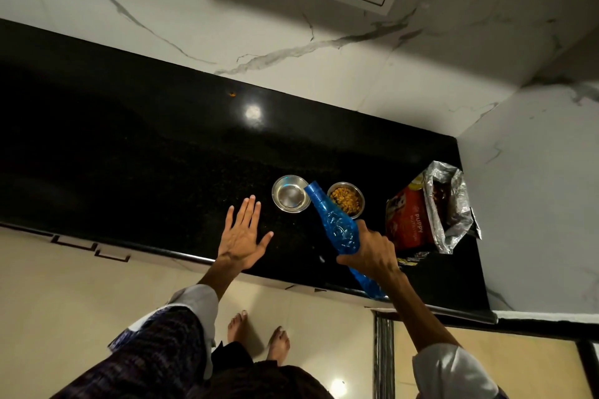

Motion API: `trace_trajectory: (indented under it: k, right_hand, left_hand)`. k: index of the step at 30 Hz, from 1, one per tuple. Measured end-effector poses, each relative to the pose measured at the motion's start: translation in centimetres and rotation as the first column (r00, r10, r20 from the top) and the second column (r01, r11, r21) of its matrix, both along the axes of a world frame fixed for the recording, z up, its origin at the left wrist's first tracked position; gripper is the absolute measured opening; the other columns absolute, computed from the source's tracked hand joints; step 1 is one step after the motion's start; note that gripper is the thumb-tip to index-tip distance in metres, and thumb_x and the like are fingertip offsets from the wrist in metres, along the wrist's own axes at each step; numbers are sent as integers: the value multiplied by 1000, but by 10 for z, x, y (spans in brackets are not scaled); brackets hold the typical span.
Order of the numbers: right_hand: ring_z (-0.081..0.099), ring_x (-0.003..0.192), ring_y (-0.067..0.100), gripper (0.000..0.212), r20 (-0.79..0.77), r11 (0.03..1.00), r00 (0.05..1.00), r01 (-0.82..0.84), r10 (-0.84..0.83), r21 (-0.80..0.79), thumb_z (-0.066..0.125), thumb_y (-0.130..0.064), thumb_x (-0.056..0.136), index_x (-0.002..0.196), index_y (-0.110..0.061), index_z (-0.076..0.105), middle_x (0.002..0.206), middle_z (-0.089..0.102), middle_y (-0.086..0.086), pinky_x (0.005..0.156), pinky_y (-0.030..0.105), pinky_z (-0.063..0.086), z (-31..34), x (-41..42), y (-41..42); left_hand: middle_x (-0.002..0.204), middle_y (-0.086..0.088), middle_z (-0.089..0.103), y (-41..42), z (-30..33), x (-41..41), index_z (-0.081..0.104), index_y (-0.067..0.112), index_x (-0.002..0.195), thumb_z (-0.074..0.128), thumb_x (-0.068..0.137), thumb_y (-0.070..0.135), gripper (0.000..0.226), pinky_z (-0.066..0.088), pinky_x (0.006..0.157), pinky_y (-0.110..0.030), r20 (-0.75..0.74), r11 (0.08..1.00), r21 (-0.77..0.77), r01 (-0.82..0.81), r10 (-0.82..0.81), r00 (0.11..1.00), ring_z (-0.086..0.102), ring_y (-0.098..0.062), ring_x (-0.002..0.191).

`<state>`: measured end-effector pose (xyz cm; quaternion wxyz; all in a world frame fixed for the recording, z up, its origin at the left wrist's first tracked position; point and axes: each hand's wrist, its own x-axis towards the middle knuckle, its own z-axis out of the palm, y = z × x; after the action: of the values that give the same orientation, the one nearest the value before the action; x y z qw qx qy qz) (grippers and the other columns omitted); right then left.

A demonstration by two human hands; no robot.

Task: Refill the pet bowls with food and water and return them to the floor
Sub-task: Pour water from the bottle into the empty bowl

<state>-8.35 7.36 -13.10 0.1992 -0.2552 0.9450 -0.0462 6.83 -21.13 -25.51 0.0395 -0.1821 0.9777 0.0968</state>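
We are gripping the blue bottle (334, 227) in our right hand (369, 253), tipping water into the water bowl (289, 193); our left hand (241, 236) is lying flat with fingers spread. The food bowl (345, 199) is looking full already, and both bowls are waiting for the floor.

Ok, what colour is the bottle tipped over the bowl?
Translucent blue with an embossed pattern; the bottle shows in the head view.

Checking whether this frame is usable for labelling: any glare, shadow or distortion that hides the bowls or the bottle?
Head view: a ceiling-light glare spot sits on the black counter, clear of both bowls; wide-angle bending curves the counter edge; the far left counter is dark; the blue bottle and kibble bowl read sharp.
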Motion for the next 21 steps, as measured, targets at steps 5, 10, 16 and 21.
trace_trajectory:
  k: [5, 10, 16, 21]
  right_hand:
    - [67, 95, 18, 87, -14, 1000, 1000, -9, 9, 21, 82, -63, 72, 138, -23, 43, 118, 69, -3, 75, 28, 44, -1, 0, -2]
    - [67, 94, 17, 87, -19, 999, 1000, -17, 17, 37, 82, -63, 72, 139, -24, 43, 117, 69, -3, 75, 27, 43, -2, -1, -3]
    - [65, 92, 15, 87, -11, 999, 1000, -25, 25, 48, 82, -62, 74, 139, -22, 42, 118, 69, -2, 75, 27, 46, -2, -2, -2]
    - [67, 93, 16, 85, -6, 998, 1000, -23, 24, 57, 83, -62, 73, 137, -23, 43, 117, 69, -2, 75, 27, 48, -4, -1, -2]
  left_hand:
    - [169, -11, 0, 0, -1, 1, 11, 9, 161, 22, 98, 65, 85, 8, 126, -52, 0, 1000, -2, -3, 3, 1000, -1, -24, 156]
    - [169, -12, 1, 0, -1, 0, 11, 8, 161, 23, 98, 65, 85, 7, 126, -52, -2, 1000, 0, -1, 1, 1000, -1, -24, 156]
    - [169, -11, -2, 0, 0, 0, 7, 9, 161, 20, 98, 66, 85, 4, 126, -52, 16, 1000, 1, -3, 3, 1000, -4, -24, 156]
    - [169, -11, -3, 1, 1, 0, 6, 10, 161, 20, 98, 65, 85, 4, 126, -52, 19, 1000, -1, -4, 4, 1000, -4, -24, 156]
